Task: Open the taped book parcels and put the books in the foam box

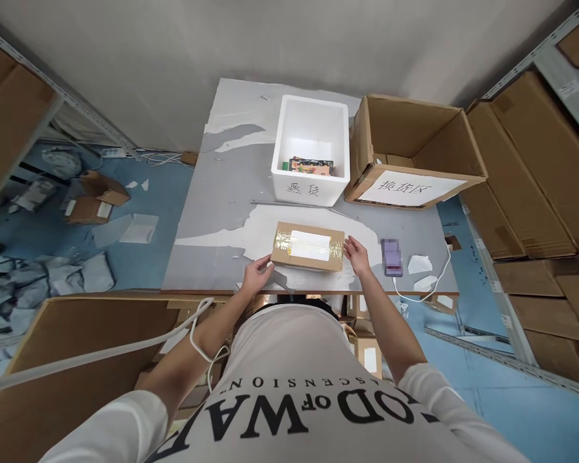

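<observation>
A small brown cardboard box (282, 254) lies near the table's front edge, with a white label (311, 245) and clear tape over its top. At its left front corner is my left hand (257, 275), fingers stretched out and their tips at the cardboard. My right hand (358, 256) is open beside the box's right end, fingers apart; whether they touch the cardboard I cannot tell. Behind the box stands a white foam box (311, 186) with handwriting on its front and several colourful packages (311, 166) inside.
A large open carton (415, 186) with a handwritten sheet stands at the back right of the table (226, 186). Right of my right hand lie a phone (392, 257) on a white cable and paper scraps (419, 263). Another large carton (91, 328) is at my left side.
</observation>
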The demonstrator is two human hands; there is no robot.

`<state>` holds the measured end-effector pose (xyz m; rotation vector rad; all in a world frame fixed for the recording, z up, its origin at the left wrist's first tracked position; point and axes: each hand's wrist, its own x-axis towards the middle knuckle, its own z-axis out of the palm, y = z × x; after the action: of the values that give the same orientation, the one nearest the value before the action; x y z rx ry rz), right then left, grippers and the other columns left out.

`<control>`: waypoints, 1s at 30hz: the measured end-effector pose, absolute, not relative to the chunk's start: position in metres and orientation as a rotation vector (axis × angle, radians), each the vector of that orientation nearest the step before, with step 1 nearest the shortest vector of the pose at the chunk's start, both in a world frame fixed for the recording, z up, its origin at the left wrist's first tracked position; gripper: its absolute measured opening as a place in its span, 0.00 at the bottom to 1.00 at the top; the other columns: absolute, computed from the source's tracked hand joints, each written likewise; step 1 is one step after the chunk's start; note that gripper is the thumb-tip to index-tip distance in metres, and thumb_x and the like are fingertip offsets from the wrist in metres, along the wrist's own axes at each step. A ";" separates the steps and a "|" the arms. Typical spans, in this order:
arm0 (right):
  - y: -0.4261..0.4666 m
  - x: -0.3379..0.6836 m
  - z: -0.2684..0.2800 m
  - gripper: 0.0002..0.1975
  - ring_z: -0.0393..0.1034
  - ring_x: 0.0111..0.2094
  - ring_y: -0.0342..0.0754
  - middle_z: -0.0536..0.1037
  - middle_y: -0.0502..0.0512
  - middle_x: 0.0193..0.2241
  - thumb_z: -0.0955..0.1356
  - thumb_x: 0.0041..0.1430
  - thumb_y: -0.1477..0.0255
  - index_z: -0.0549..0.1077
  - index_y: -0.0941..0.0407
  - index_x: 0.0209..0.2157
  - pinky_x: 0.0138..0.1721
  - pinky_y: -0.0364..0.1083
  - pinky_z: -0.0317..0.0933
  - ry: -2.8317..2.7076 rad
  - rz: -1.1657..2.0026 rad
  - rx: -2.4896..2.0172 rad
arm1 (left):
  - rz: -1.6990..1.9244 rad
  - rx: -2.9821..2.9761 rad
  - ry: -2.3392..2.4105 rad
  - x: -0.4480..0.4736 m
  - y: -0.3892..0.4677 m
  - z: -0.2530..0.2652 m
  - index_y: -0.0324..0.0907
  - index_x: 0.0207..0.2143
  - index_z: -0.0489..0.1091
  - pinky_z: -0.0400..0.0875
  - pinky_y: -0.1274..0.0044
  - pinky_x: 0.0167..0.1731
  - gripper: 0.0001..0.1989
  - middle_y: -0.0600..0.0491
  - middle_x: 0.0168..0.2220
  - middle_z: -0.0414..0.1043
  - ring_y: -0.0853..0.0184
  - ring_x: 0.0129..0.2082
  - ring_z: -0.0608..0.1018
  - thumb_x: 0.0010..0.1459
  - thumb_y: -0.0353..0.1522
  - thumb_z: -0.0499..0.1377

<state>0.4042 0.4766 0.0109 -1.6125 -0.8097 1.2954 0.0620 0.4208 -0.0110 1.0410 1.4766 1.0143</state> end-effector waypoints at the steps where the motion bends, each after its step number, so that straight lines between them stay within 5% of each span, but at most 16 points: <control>1: 0.466 0.406 0.005 0.28 0.67 0.56 0.51 0.70 0.59 0.57 0.69 0.54 0.63 0.68 0.52 0.57 0.58 0.53 0.61 -0.884 1.280 -1.646 | 0.986 1.081 1.488 0.060 0.421 -0.014 0.36 0.52 0.72 0.65 0.63 0.58 0.32 0.43 0.53 0.73 0.53 0.53 0.75 0.45 0.42 0.66; 7: 0.412 0.394 -0.026 0.38 0.66 0.57 0.55 0.69 0.59 0.58 0.71 0.45 0.72 0.62 0.52 0.60 0.58 0.58 0.60 -1.281 1.331 -1.692 | 0.731 1.285 1.567 0.052 0.428 -0.028 0.37 0.53 0.71 0.69 0.66 0.52 0.31 0.46 0.47 0.77 0.54 0.49 0.76 0.45 0.39 0.64; 11: 0.408 0.376 -0.032 0.25 0.71 0.51 0.54 0.75 0.62 0.51 0.65 0.51 0.69 0.67 0.56 0.53 0.55 0.57 0.62 -1.262 1.273 -1.716 | 0.703 1.354 1.503 0.060 0.433 -0.031 0.36 0.47 0.74 0.70 0.69 0.47 0.24 0.47 0.42 0.79 0.56 0.43 0.78 0.52 0.42 0.58; 17: 0.416 0.384 -0.015 0.16 0.71 0.45 0.54 0.77 0.61 0.43 0.63 0.56 0.61 0.71 0.56 0.42 0.50 0.55 0.63 -1.386 1.224 -1.707 | 0.811 1.342 1.604 0.071 0.430 -0.017 0.34 0.48 0.74 0.68 0.67 0.51 0.25 0.44 0.47 0.77 0.54 0.47 0.77 0.57 0.43 0.53; 20: 0.425 0.395 0.004 0.20 0.69 0.44 0.53 0.76 0.60 0.40 0.59 0.61 0.56 0.71 0.56 0.38 0.49 0.52 0.63 -1.584 1.093 -1.747 | 0.909 1.346 1.690 0.074 0.433 0.003 0.37 0.51 0.73 0.69 0.69 0.50 0.26 0.46 0.50 0.76 0.56 0.49 0.77 0.59 0.44 0.53; 30: 0.455 0.390 0.017 0.31 0.70 0.44 0.56 0.77 0.67 0.42 0.49 0.67 0.55 0.74 0.60 0.43 0.46 0.49 0.60 -1.839 0.998 -2.020 | 0.655 1.360 1.955 0.086 0.455 0.015 0.37 0.38 0.80 0.66 0.75 0.32 0.24 0.48 0.35 0.81 0.60 0.34 0.78 0.59 0.45 0.52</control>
<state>0.3903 0.4545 0.0174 -2.0199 -1.8394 0.9976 0.0860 0.4553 0.0154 1.3600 1.9548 0.6555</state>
